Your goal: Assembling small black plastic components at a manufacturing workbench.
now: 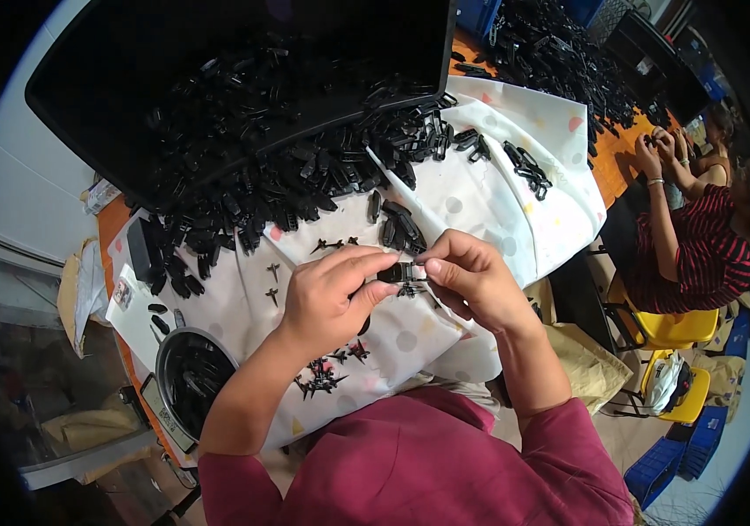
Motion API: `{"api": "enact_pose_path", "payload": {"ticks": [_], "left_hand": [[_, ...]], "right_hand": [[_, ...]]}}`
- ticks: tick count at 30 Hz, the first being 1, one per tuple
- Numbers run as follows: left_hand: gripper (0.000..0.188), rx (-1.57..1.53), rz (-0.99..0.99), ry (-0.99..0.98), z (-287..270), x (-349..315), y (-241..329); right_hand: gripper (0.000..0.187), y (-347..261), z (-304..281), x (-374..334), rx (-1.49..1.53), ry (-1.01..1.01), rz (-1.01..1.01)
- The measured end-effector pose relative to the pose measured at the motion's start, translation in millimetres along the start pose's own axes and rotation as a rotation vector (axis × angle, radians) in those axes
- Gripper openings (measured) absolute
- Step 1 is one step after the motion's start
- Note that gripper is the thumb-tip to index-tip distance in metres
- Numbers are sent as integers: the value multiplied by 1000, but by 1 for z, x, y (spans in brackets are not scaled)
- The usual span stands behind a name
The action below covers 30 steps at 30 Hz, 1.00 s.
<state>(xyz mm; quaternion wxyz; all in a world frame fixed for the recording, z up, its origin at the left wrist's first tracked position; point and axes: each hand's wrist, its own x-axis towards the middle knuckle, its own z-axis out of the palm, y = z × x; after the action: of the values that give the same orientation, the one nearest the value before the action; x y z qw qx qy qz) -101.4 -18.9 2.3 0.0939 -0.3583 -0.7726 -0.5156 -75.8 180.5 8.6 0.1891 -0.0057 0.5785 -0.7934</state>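
Observation:
My left hand (331, 294) and my right hand (473, 279) meet over the cloth-covered table. Between their fingertips is a small black plastic piece (397, 273), its exact kind too small to make out. The left thumb and forefinger pinch its left end, and the right fingers close on its right end. Just beyond lies a little group of oblong black plastic pieces (401, 230). Small spiky black parts (272, 273) lie left of my left hand. More of these spiky parts (320, 377) sit in a cluster nearer to me, beside my left forearm.
A large black bin (410, 110) tips out a heap of black pieces (296, 184) at the back. A dark bowl (163, 355) of pieces stands at left. The spotted cloth (471, 210) covers the table. At right, a person in a striped top (699, 237) sits beside another heap (559, 61).

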Motion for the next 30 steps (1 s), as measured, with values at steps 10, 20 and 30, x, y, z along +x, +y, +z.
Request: {"api": "enact_pose_path", "payload": {"ticks": [10,20,30], "left_hand": [[31,-790,-627,223,25,-16,3],[24,-1000,-835,250,-13,-59,25],[25,1111,-507,371,-105,-195,32]], "right_hand": [[27,13,30,1,-334,186,-133],[18,26,54,-11,-549,-50,-162],[40,55,40,-6,-724,-164,32]]}}
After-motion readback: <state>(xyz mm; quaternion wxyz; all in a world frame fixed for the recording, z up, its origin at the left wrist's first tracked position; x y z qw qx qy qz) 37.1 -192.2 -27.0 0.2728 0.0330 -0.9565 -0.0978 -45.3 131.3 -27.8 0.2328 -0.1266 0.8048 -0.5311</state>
